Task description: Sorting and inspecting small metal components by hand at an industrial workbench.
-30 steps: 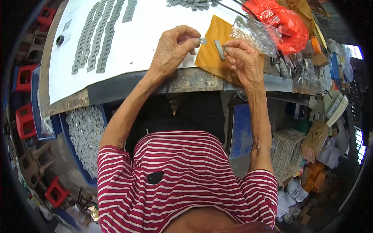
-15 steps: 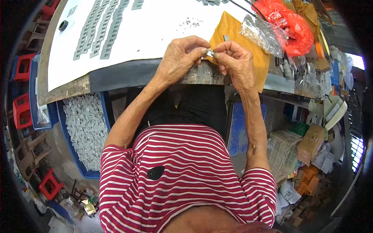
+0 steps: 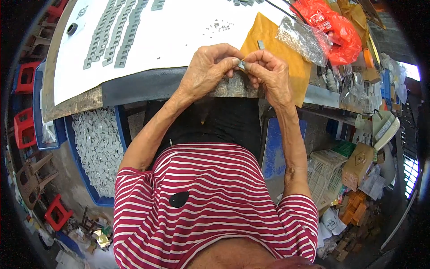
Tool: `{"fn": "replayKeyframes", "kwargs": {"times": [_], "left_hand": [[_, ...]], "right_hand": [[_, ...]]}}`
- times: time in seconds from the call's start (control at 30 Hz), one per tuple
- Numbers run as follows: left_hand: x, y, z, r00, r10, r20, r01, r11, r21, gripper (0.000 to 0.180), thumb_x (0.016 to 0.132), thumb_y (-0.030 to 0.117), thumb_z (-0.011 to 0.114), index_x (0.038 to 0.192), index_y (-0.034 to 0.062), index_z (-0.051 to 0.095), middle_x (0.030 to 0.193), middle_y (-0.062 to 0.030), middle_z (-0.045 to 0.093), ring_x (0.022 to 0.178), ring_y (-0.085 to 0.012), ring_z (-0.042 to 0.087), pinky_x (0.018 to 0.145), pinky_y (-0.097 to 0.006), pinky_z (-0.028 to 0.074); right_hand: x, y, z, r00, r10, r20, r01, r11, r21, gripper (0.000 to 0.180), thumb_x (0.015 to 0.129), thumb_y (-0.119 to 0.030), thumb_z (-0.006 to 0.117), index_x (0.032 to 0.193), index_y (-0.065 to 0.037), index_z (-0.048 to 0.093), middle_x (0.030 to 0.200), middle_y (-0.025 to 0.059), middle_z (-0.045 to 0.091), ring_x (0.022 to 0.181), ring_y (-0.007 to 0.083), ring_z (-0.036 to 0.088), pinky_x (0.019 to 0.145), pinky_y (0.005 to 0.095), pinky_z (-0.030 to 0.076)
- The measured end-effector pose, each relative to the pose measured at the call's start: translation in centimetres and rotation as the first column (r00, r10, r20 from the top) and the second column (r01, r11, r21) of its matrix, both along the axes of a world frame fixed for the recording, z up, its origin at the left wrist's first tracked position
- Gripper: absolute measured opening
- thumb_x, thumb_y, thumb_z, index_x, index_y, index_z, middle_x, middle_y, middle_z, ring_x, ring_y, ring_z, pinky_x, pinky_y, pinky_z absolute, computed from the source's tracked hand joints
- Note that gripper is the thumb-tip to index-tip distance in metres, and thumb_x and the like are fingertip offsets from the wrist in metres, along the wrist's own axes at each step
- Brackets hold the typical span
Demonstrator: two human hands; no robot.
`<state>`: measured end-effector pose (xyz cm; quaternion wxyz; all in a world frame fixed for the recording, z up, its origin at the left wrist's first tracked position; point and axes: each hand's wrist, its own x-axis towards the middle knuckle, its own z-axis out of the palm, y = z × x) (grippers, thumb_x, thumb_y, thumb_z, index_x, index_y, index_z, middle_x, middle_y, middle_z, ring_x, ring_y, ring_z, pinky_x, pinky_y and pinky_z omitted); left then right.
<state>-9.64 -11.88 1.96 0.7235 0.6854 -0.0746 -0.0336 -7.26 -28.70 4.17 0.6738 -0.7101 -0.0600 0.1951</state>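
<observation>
Between the fingertips of both hands is a small grey piece (image 3: pixel 242 65), held just above the table's front edge. My left hand (image 3: pixel 209 67) pinches it from the left with thumb and forefinger. From the right, my right hand (image 3: pixel 270 71) grips its other end the same way. Fingers cover most of the piece. Just beyond my right hand, a separate small grey part (image 3: pixel 261 45) lies on a yellow-brown paper envelope (image 3: pixel 286 58). A scatter of tiny bits (image 3: pixel 219 27) is spread on the white sheet (image 3: pixel 174 40) past my hands.
Rows of grey parts (image 3: pixel 124 49) lie at the left of the sheet, near a black ring (image 3: pixel 71 29). A clear plastic bag (image 3: pixel 302 40) and red bag (image 3: pixel 342 36) sit at the right. Below the left edge stands a blue bin (image 3: pixel 92 196) full of grey pieces.
The small piece has turned and tilted between my fingertips, and less of it shows. Both hands stay nearly in place.
</observation>
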Motion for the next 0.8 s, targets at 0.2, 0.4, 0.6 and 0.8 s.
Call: {"fn": "replayKeyframes", "kwargs": {"times": [0.2, 0.4, 0.6, 0.8], "left_hand": [[0.0, -0.1, 0.0, 1.0, -0.013, 0.006, 0.013, 1.0, 0.001, 0.014, 0.083, 0.005, 0.051, 0.09, -0.0032, 0.062, 0.066, -0.0031, 0.058, 0.057, -0.0062, 0.051, 0.054, -0.02, 0.045], [0.4, 0.3, 0.3, 0.999, -0.013, 0.044, 0.011, 0.999, 0.043, 0.014, 0.082, 0.004, 0.052, 0.09, -0.003, 0.061, 0.067, -0.005, 0.06, 0.057, -0.0078, 0.054, 0.054, -0.021, 0.046], [0.5, 1.7, 1.4, 0.966, -0.073, 0.246, -0.031, 0.918, 0.394, 0.018, 0.079, 0.006, 0.058, 0.096, -0.0004, 0.06, 0.075, -0.0074, 0.063, 0.062, -0.013, 0.056, 0.06, -0.025, 0.048], [1.3, 4.0, 1.4, 0.932, -0.061, 0.356, -0.128, 0.867, 0.483, 0.019, 0.077, 0.005, 0.06, 0.095, 0.0007, 0.059, 0.076, -0.009, 0.062, 0.058, -0.0147, 0.053, 0.055, -0.027, 0.044]], "right_hand": [[-0.1, 0.1, -0.7, 0.999, -0.014, -0.05, 0.017, 0.997, 0.076, 0.008, 0.077, -0.005, 0.059, 0.082, 0.001, 0.058, 0.063, 0.0012, 0.055, 0.05, 0.0049, 0.047, 0.045, 0.0171, 0.038], [-0.2, 1.1, -1.0, 0.991, -0.127, -0.029, 0.13, 0.983, 0.128, 0.005, 0.077, -0.003, 0.058, 0.078, 0.001, 0.057, 0.058, 0.0001, 0.052, 0.047, 0.0046, 0.044, 0.043, 0.0167, 0.035], [0.8, 1.8, -0.7, 0.997, -0.069, -0.032, 0.073, 0.986, 0.15, 0.004, 0.076, -0.003, 0.058, 0.078, 0.001, 0.057, 0.058, 0.0001, 0.052, 0.046, 0.0046, 0.044, 0.042, 0.0168, 0.034], [1.7, 3.2, 0.0, 0.999, 0.013, -0.03, -0.008, 0.987, 0.157, 0.013, 0.08, -0.006, 0.059, 0.088, 0.003, 0.058, 0.067, 0.0033, 0.056, 0.055, 0.007, 0.051, 0.049, 0.0177, 0.041]]}}
